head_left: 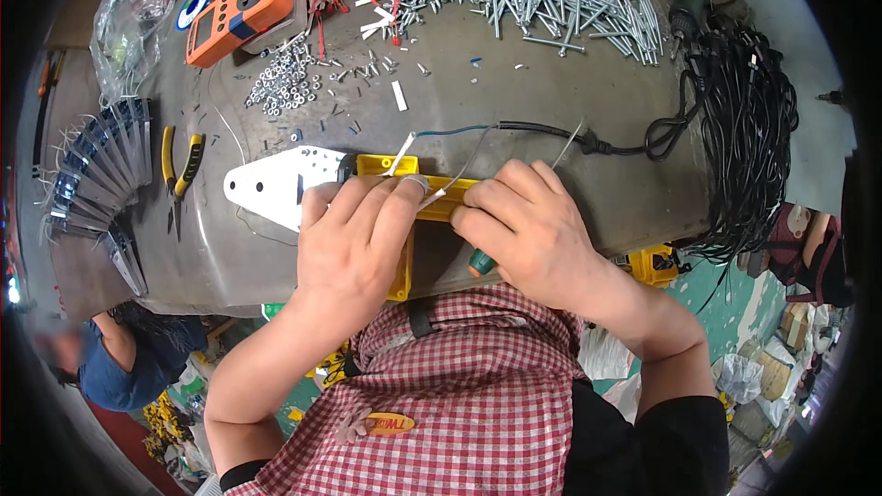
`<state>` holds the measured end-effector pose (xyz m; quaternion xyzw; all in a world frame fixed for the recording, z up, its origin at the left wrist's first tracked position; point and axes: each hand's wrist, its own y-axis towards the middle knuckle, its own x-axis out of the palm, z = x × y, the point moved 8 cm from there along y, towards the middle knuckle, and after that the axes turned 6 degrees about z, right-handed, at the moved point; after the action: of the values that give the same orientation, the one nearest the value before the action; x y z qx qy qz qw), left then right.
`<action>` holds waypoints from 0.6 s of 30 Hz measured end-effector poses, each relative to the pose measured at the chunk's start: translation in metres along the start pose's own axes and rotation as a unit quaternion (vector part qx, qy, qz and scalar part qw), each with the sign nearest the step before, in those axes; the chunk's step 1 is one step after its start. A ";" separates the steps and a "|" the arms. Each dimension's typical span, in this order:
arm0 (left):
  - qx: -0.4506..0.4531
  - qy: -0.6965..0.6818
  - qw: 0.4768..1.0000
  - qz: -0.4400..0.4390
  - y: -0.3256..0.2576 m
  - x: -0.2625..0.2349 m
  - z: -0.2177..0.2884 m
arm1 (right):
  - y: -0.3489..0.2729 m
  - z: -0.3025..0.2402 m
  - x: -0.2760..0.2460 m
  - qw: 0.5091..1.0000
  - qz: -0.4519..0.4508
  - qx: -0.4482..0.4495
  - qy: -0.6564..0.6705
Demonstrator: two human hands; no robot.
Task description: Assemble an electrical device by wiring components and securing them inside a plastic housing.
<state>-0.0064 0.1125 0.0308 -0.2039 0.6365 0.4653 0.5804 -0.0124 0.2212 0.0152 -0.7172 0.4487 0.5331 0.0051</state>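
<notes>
A yellow plastic housing (401,287) lies at the table's near edge, with a white blade-shaped plate (276,186) at its left end. My left hand (354,234) is closed over the housing, fingertips by its inner edge. My right hand (537,234) is wrapped round a screwdriver; its green handle (481,262) shows below the fingers and its thin shank (571,140) sticks out above. The right fingertips also touch the housing. Wires with white sleeves (401,154) rise between my hands and join a black cable (542,128). Part of the housing is hidden under my fingers.
Long screws (570,0) and small nuts (280,83) are heaped at the back. An orange meter (241,14) stands back left. Yellow-handled pliers (181,170) and a fan of clear-and-dark parts (101,170) lie left. Bundled black cables (749,119) hang over the right edge. Another person (129,363) is at lower left.
</notes>
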 end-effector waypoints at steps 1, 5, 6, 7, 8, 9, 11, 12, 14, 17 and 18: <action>0.000 0.019 1.000 0.003 0.001 -0.001 0.001 | 0.000 0.001 0.001 1.000 0.002 0.001 0.002; -0.033 -0.019 0.999 -0.022 0.004 0.004 -0.012 | 0.000 0.003 0.001 1.000 0.016 0.006 0.011; -0.041 -0.030 0.998 0.024 0.003 0.002 -0.015 | 0.000 0.004 0.002 1.000 0.011 0.003 0.011; -0.048 -0.042 0.995 0.071 0.002 -0.002 -0.017 | -0.001 0.003 0.003 1.000 0.006 0.003 0.010; -0.044 -0.043 0.996 0.067 0.002 0.000 -0.016 | -0.001 0.004 0.003 1.000 0.009 0.007 0.011; -0.044 -0.030 0.996 0.078 0.002 -0.001 -0.017 | 0.000 0.003 0.002 1.000 0.015 0.007 0.017; -0.041 -0.019 0.995 0.088 0.004 -0.001 -0.015 | -0.002 0.004 0.002 0.999 0.022 0.010 0.022; -0.035 -0.004 0.996 0.080 0.006 0.000 -0.014 | -0.003 0.004 0.002 0.999 0.026 0.010 0.019; -0.029 0.013 0.997 0.070 0.008 -0.001 -0.012 | -0.003 0.004 0.002 0.999 0.030 0.009 0.018; -0.022 0.038 0.998 0.044 0.009 0.002 -0.010 | -0.004 0.004 0.003 0.999 0.030 0.009 0.017; -0.003 0.045 0.998 0.039 0.009 0.004 -0.007 | -0.004 0.004 0.003 0.999 0.032 0.009 0.017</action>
<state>-0.0180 0.1119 0.0295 -0.2015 0.6682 0.4794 0.5320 -0.0131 0.2237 0.0093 -0.7114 0.4765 0.5165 -0.0130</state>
